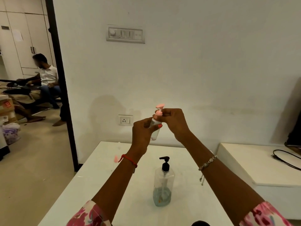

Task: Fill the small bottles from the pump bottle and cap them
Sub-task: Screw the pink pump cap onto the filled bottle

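My left hand (142, 132) grips a small clear bottle (155, 129), held up in the air above the white table (104, 176). The bottle carries a pink pump cap (159, 110), and my right hand (173, 121) pinches that cap at its collar. A large clear pump bottle (163, 185) with a black pump head stands upright on the table below my hands, with a little bluish liquid at its bottom. A small pink object (116, 159) shows beside my left wrist, blurred.
A second white surface (260, 165) lies to the right with a black cable (285, 159) on it. The wall with a socket (125, 120) is right behind the table. A doorway opens at the left, where a person sits in another room.
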